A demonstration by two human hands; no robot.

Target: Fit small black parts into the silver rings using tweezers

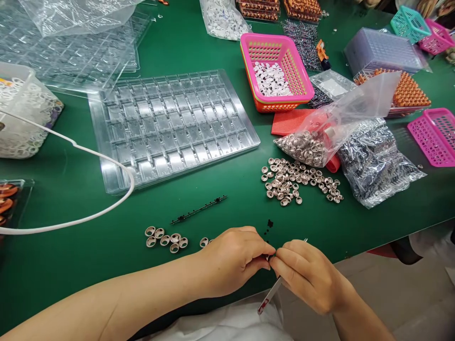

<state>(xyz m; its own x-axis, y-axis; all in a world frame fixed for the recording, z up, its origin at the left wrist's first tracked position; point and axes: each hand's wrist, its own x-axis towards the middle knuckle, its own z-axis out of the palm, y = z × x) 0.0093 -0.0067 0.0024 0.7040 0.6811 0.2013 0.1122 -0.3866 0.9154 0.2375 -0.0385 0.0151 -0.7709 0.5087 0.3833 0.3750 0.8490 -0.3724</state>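
My left hand [234,258] and my right hand [307,274] meet in a pinch at the near edge of the green table [71,265]. The right hand holds metal tweezers [270,296], whose handle sticks out below the palm. The left fingertips pinch something tiny that I cannot make out. A short row of small silver cups [165,237] lies just left of the left hand. A thin black strip of parts [199,210] lies beyond the cups. A few black specks [269,223] rest above my fingers.
A clear compartment tray [170,123] sits centre. A loose pile of silver cups [298,182] spills from a plastic bag [330,128]. Pink basket [273,71] with white discs behind. Bags of parts [373,161], more baskets right. White cable [88,156] loops left.
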